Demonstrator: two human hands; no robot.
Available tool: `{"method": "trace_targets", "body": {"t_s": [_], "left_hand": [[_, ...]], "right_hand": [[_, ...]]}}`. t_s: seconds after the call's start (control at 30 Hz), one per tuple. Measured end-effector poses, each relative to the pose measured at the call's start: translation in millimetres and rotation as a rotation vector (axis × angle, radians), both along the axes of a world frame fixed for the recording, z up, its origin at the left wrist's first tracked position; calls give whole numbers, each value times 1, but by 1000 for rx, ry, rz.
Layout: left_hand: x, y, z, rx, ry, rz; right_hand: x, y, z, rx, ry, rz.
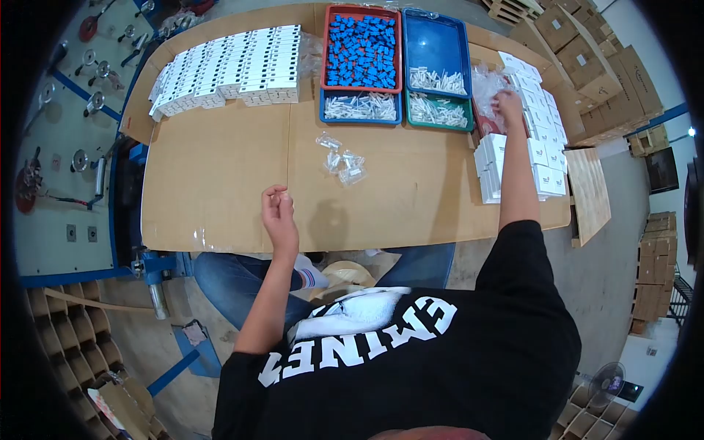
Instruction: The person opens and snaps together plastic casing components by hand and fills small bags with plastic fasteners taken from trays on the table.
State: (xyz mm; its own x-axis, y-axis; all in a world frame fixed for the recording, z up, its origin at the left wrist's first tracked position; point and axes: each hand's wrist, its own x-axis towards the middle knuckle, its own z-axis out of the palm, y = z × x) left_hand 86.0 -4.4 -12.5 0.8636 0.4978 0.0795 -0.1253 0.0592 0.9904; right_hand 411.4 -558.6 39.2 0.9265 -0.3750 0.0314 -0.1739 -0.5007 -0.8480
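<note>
My left hand (279, 219) hovers over the near part of the cardboard-covered table, fingers curled together, with nothing visible in them. At the right side, my right hand (507, 107) reaches into a red tray (487, 125) of clear plastic bags (488, 86); its fingers are bent and pinched at the bags. Several small clear bags with white pieces inside (345, 166) lie in a loose group at mid-table. Beside my right forearm stand stacks of small white boxes (539, 152).
Rows of white boxes (242, 66) stand at the back left. A red tray of blue parts (363, 53), a blue tray (434, 51) and lower blue (323, 117) and green (440, 125) trays hold small pieces. A cardboard rim (136, 110) borders the table (213, 169).
</note>
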Motion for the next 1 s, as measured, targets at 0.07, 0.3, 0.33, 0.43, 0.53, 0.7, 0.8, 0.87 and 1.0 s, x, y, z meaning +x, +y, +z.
{"method": "trace_targets", "body": {"t_s": [0.07, 0.3, 0.33, 0.43, 0.53, 0.7, 0.8, 0.87, 1.0], "left_hand": [[-22, -5, 73, -317, -121, -108], [-105, -12, 290, -310, -880, -270], [-104, -6, 302, -260, -929, -457], [-93, 12, 325, -74, -1039, -1070], [-100, 5, 327, -100, -975, -1110], [-97, -10, 342, -173, -1107, -1020], [-109, 0, 334, -186, -1092, -1042], [-109, 9, 333, -141, -1038, -1112], [-113, 13, 331, -109, -963, -1151]], "right_hand": [[-14, 21, 30, 76, -166, -117], [-67, 140, -24, 94, -30, 381], [-89, 172, -37, 59, 55, 469], [-149, 247, -94, 1, 11, 691], [-193, 289, -118, -123, -96, 719], [-214, 313, -119, -349, 30, 540], [-223, 321, -109, -390, -144, 570], [-222, 325, -107, -408, -240, 666], [-223, 329, -111, -551, -340, 796]]}}
